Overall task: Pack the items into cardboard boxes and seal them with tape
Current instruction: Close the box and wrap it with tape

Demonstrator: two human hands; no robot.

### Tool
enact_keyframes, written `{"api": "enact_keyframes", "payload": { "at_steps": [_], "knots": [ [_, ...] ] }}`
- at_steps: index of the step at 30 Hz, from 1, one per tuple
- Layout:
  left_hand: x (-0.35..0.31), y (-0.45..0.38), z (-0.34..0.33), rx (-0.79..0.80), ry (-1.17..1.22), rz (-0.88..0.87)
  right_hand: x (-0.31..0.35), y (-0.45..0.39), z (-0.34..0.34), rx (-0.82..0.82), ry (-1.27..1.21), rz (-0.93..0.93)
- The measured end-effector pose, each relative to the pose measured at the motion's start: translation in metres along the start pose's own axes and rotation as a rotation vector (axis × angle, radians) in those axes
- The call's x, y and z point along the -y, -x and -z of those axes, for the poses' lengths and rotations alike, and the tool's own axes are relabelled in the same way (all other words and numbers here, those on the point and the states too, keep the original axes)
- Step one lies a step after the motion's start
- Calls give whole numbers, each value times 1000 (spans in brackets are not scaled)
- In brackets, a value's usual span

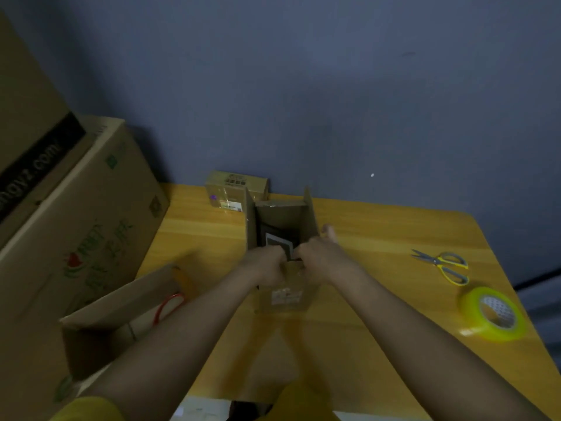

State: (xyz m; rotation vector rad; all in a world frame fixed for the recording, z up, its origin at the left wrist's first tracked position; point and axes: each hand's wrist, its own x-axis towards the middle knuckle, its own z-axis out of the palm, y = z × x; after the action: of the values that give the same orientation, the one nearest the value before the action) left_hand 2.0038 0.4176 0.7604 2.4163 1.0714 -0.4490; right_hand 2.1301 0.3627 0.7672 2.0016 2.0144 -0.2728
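An open cardboard box (pixel 282 217) stands in the middle of the wooden table (pixel 379 238), its side flaps upright. Inside lies a dark flat item with a pale rectangle (pixel 277 240). My left hand (pixel 267 265) and my right hand (pixel 318 256) meet at the box's near edge, fingers curled over the near flap, the right thumb sticking out. A roll of yellow-green tape (pixel 491 314) lies at the right. Yellow-handled scissors (pixel 443 265) lie beyond it.
A small sealed carton (pixel 233 189) sits against the blue wall behind the open box. Big cartons (pixel 76 208) are stacked at the left, with an open one (pixel 121 311) holding a red ring (pixel 168 305) in front.
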Motion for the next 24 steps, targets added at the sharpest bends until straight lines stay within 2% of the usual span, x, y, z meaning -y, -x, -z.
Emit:
{"api": "enact_keyframes", "payload": {
  "at_steps": [5,11,15,19,22,24],
  "knots": [
    [8,4,-1,-5,-6,-7,10,-8,-5,0,-196,75],
    [17,4,6,-32,27,-41,-1,-6,-13,13,-330,46],
    [19,3,3,-47,21,-72,5,-6,-15,78,-278,72],
    [19,4,3,15,49,-90,7,-7,-11,142,-257,75],
    [19,5,3,54,42,-102,4,-4,-7,95,-255,87],
    [22,5,1,48,60,-95,-4,-2,-8,-35,-225,78]
  ]
}}
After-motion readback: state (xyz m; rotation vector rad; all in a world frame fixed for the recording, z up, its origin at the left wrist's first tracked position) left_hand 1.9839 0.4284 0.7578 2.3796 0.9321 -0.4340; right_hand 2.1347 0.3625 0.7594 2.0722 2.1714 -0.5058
